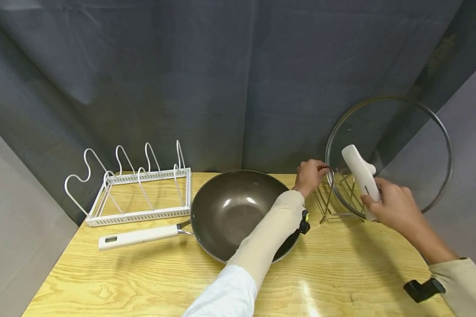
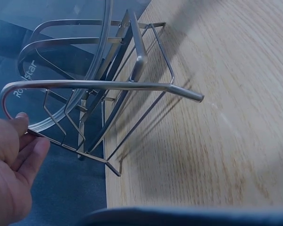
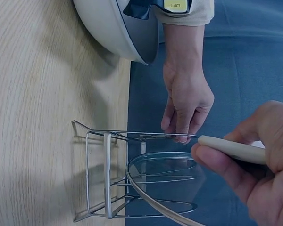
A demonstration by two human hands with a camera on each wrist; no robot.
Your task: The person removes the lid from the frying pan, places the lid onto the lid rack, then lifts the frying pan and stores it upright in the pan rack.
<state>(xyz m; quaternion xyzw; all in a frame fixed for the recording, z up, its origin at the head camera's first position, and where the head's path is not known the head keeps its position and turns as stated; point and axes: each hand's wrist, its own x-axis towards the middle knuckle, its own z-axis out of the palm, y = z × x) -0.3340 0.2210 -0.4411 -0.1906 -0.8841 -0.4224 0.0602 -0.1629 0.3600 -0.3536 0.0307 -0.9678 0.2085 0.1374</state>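
A large glass lid with a metal rim stands nearly upright at the right, its lower edge between the loops of a small metal wire rack. My right hand grips the lid's white upright handle. With its fingertips, my left hand pinches the end of the rack's outer loop, as the left wrist view also shows. In the right wrist view, the lid's rim sits inside the rack, and the right thumb and fingers are around the handle.
A dark wok with a white long handle lies on the wooden table, under my left forearm. Left of it stands a white rack with several wavy dividers. A dark curtain hangs behind.
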